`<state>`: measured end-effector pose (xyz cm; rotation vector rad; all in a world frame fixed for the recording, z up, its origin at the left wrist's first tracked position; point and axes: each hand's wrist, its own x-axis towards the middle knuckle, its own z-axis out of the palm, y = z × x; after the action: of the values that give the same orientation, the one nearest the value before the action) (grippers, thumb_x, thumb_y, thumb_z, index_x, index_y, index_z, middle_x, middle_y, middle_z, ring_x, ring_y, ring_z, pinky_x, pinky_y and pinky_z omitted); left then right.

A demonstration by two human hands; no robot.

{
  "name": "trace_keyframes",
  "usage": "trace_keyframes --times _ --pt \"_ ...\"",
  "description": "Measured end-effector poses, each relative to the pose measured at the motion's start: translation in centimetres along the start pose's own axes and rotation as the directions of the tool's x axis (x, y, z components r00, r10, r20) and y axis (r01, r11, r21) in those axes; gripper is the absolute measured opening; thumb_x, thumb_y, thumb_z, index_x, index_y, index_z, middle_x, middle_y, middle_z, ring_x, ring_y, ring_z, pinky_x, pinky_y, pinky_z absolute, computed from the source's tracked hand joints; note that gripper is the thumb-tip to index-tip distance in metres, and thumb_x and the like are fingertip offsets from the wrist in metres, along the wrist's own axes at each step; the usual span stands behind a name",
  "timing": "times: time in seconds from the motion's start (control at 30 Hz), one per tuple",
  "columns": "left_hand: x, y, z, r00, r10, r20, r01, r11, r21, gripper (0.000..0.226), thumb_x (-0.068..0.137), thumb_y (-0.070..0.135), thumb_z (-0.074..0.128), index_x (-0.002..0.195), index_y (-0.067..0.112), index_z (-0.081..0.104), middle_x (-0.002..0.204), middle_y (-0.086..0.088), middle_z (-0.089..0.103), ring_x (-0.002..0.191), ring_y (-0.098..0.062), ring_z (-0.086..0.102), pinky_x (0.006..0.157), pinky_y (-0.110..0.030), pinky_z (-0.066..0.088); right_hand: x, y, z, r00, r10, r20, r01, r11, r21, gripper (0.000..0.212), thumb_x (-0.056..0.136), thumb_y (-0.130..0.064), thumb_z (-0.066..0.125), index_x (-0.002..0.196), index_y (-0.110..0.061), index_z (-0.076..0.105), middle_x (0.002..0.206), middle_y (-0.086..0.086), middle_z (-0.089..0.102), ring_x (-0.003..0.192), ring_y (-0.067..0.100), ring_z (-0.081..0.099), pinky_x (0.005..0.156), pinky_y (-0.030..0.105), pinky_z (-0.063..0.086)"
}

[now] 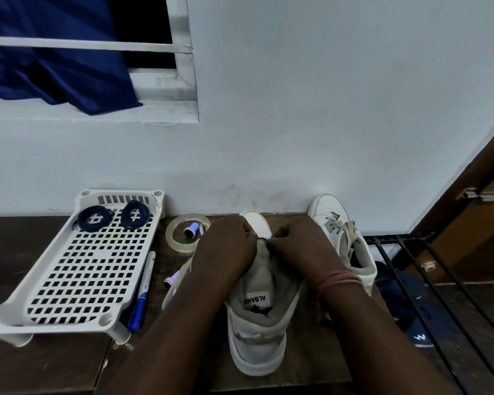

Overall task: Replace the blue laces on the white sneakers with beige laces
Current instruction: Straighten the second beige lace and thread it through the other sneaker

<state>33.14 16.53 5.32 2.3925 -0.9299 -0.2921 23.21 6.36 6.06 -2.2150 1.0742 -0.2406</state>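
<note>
A white sneaker stands heel toward me in the middle of the wooden table, its grey tongue up. My left hand and my right hand meet over its eyelet area, fingers curled and pinching at the lacing; what they pinch is hidden. A beige lace trails out under my left hand. The second white sneaker stands to the right, laced in beige. Two coiled blue laces lie in the white perforated tray.
A tape roll with a small blue-capped item inside lies left of the shoe. A blue marker lies beside the tray. A black metal rack and dark blue shoes are at right; the wall is close behind.
</note>
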Motion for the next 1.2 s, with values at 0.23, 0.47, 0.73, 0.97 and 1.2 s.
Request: trace_keyframes --times 0.23,0.47,0.73,0.97,1.2 --pt "-0.4 -0.7 1.7 0.999 0.036 0.006 -0.036 0.999 -0.007 0.011 0.090 0.036 0.065 0.085 0.032 0.074 0.095 0.006 0.070 0.091 -0.011 0.065 0.077 -0.034 0.054 -0.2 1.1 -0.4 0.986 0.125 0.113 -0.155 0.936 0.317 0.014 0.082 -0.005 0.071 0.070 -0.008 0.078 0.056 0.009 0.067 0.046 0.014 0.055 0.050 0.023 0.044" --pt "-0.3 -1.2 3.0 0.996 -0.056 -0.063 0.048 0.992 -0.118 0.014 0.089 0.035 0.062 0.081 0.030 0.073 0.091 0.007 0.069 0.084 -0.011 0.065 0.070 -0.031 0.049 -0.2 0.8 -0.1 0.981 0.173 0.092 -0.196 0.890 0.412 0.016 0.079 -0.004 0.074 0.068 -0.014 0.080 0.078 0.018 0.076 0.070 0.028 0.069 0.072 0.040 0.060" --pt "0.2 -1.5 2.5 0.999 -0.047 -0.012 0.044 0.984 -0.174 0.022 0.087 0.030 0.067 0.065 0.029 0.072 0.070 0.009 0.067 0.080 -0.014 0.067 0.063 -0.027 0.044 0.0 0.8 0.2 0.980 0.162 0.112 -0.193 0.899 0.392 0.006 0.076 -0.011 0.074 0.076 -0.008 0.079 0.078 0.018 0.075 0.069 0.024 0.067 0.069 0.041 0.059" --pt "0.4 -1.3 1.2 0.975 -0.158 0.154 0.208 0.895 -0.394 0.016 0.091 0.024 0.070 0.080 0.020 0.080 0.064 0.005 0.068 0.052 -0.009 0.057 0.048 -0.016 0.041 0.0 0.8 0.4 0.981 0.138 0.137 -0.181 0.903 0.390 0.023 0.075 -0.018 0.062 0.086 -0.002 0.074 0.076 0.020 0.072 0.065 0.018 0.057 0.065 0.033 0.047" --pt "0.0 -2.0 1.8 0.983 -0.172 0.068 0.184 0.902 -0.391 0.010 0.086 0.025 0.076 0.079 0.024 0.082 0.073 0.002 0.076 0.067 -0.014 0.067 0.071 -0.035 0.058 0.0 0.9 0.9 0.984 0.126 0.126 -0.167 0.895 0.414 0.019 0.085 -0.013 0.072 0.067 -0.017 0.078 0.064 0.001 0.071 0.063 0.013 0.063 0.063 0.026 0.050"
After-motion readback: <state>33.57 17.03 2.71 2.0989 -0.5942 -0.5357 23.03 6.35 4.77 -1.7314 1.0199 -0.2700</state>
